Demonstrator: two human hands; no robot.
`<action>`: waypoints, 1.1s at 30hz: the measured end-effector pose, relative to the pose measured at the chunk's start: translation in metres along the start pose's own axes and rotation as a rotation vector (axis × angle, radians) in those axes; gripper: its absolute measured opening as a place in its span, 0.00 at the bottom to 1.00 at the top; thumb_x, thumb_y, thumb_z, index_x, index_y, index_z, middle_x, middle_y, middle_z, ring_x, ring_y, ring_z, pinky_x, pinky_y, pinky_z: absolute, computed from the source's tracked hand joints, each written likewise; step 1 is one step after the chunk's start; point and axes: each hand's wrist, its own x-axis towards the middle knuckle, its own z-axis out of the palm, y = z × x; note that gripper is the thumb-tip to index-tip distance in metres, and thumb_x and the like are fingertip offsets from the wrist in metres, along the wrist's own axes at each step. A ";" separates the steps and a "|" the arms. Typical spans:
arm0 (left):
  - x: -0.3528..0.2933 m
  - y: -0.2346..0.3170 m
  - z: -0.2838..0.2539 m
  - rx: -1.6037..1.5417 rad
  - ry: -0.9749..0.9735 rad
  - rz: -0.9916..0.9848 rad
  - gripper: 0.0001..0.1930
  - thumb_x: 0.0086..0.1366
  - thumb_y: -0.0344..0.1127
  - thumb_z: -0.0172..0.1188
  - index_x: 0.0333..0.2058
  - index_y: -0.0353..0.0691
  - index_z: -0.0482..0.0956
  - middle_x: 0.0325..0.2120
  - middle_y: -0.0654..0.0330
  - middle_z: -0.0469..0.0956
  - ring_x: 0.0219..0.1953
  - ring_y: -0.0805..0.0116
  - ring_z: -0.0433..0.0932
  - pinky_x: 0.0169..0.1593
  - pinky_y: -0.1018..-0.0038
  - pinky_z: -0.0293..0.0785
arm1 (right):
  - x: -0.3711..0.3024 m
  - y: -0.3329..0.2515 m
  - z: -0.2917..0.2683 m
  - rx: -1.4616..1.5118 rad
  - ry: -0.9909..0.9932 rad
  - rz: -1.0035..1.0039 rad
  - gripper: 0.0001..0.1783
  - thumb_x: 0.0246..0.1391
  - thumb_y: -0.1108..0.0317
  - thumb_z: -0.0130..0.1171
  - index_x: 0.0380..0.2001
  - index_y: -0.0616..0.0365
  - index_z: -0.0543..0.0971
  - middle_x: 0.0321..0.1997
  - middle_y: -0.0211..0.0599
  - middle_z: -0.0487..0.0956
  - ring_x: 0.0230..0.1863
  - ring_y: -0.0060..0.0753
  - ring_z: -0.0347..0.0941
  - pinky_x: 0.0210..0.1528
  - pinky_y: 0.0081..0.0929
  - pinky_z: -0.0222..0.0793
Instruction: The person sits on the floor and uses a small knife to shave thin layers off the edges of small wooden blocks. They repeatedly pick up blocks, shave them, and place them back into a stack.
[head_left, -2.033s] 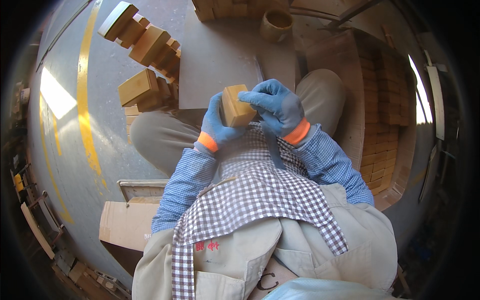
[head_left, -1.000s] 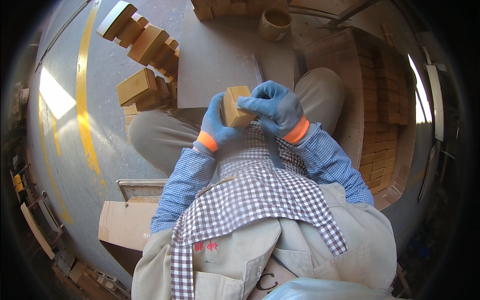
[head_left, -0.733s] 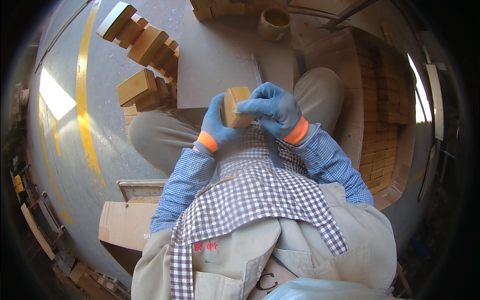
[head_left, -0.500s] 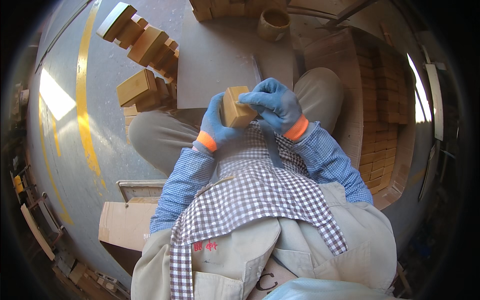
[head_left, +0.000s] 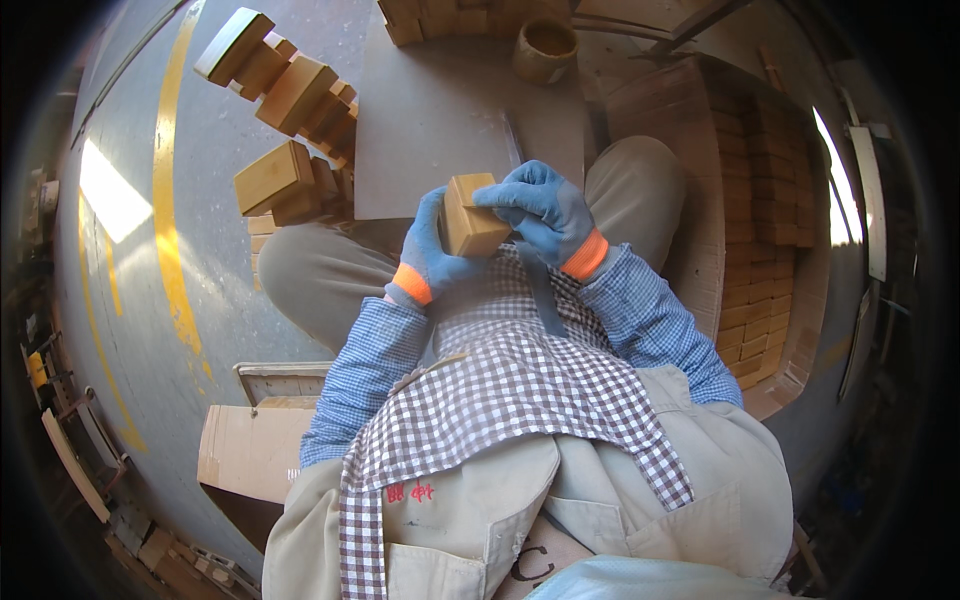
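In front of my lap, my left hand (head_left: 428, 240) in a blue coated glove is closed around a small yellowish wooden block (head_left: 474, 228), gripping it by its left side and underside. My right hand (head_left: 545, 208), gloved alike, has its fingers drawn into a pinch at the block's upper right edge. Anything between those fingertips is too small or hidden to make out. Just beyond the hands lies a grey work board (head_left: 430, 120), with a thin strip-like tool (head_left: 513, 140) on it. A round brown pot (head_left: 545, 50) sits at the board's far right.
Stacked wooden blocks (head_left: 297, 95) lean in a row on the left, beside a yellow floor line (head_left: 165, 200). To the right, a large cardboard box (head_left: 705, 250) holds many stacked blocks (head_left: 755, 290). Another cardboard box (head_left: 255, 450) is at lower left. More blocks (head_left: 440, 20) stand at the far edge.
My right fingertips have shifted slightly left and down along the block's edge. The left hand keeps the block in nearly the same place.
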 end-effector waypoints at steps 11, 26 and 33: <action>-0.001 0.003 0.001 0.009 0.000 -0.052 0.47 0.39 0.43 0.75 0.58 0.40 0.60 0.49 0.51 0.72 0.50 0.56 0.74 0.55 0.65 0.72 | -0.005 -0.007 -0.003 0.191 -0.029 0.087 0.12 0.52 0.73 0.60 0.41 0.54 0.81 0.35 0.33 0.75 0.37 0.31 0.73 0.42 0.25 0.74; 0.007 0.015 0.001 -0.057 0.102 -0.097 0.48 0.36 0.38 0.73 0.58 0.36 0.59 0.47 0.54 0.73 0.48 0.62 0.74 0.52 0.68 0.73 | 0.032 0.063 0.002 0.187 0.384 0.588 0.09 0.59 0.66 0.54 0.39 0.59 0.73 0.26 0.32 0.74 0.24 0.21 0.69 0.27 0.23 0.68; 0.047 0.021 -0.031 0.444 0.353 -0.222 0.42 0.42 0.46 0.72 0.54 0.34 0.63 0.43 0.49 0.74 0.43 0.57 0.76 0.47 0.66 0.76 | 0.039 0.122 -0.026 0.413 0.582 0.725 0.06 0.56 0.69 0.56 0.36 0.58 0.75 0.23 0.25 0.74 0.19 0.16 0.65 0.20 0.17 0.62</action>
